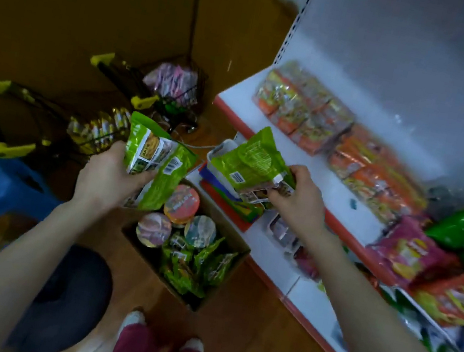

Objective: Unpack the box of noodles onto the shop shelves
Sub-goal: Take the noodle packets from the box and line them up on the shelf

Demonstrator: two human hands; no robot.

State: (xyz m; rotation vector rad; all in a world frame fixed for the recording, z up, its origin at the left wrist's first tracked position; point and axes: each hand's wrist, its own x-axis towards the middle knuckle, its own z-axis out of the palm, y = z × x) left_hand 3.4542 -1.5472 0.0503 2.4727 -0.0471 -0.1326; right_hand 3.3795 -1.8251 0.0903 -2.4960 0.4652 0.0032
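Left hand (106,175) grips a green packet (154,168) over the box's (227,274) far corner; right hand (297,200) pinches a second packet (253,161) by the shelf's (345,195) front edge. Cups (182,204) and more packets (193,265) lie in the box; print blurred, left fingertips hidden

We can read no word, brand or number anywhere. The first green packet (158,172), held in our left hand (106,175), carries a barcode (173,165) just right of our fingers, beside small printed panels, all too blurred to make out. The second green packet (255,158), held in our right hand (297,200), bears a block of fine print and a white label (237,177) left of our thumb, equally illegible.
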